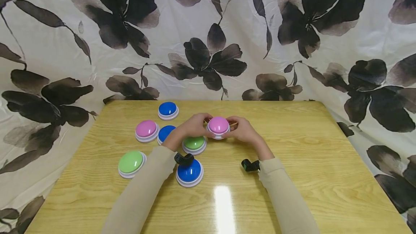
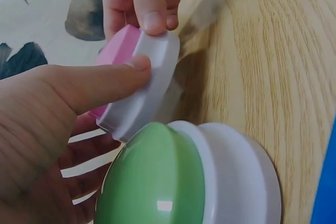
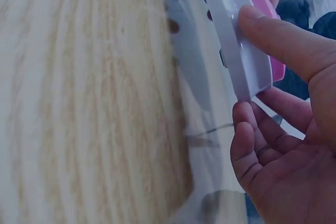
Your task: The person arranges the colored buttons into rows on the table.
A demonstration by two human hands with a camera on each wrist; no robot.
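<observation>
Between both hands is a pink dome push button with a white base. My left hand grips its left side, thumb on the white rim and fingers round behind. From the right, my right hand pinches the same base, with its thumb on the side wall. The underside of the base shows a gap above the wood in the right wrist view. Just below my left hand sits a green push button, partly covered by the wrist. A blue push button is half hidden behind that forearm.
On the wooden table, another blue button stands at the back, a pink one and a green one at the left. A third blue button lies under the left wrist camera. Floral cloth hangs behind the table.
</observation>
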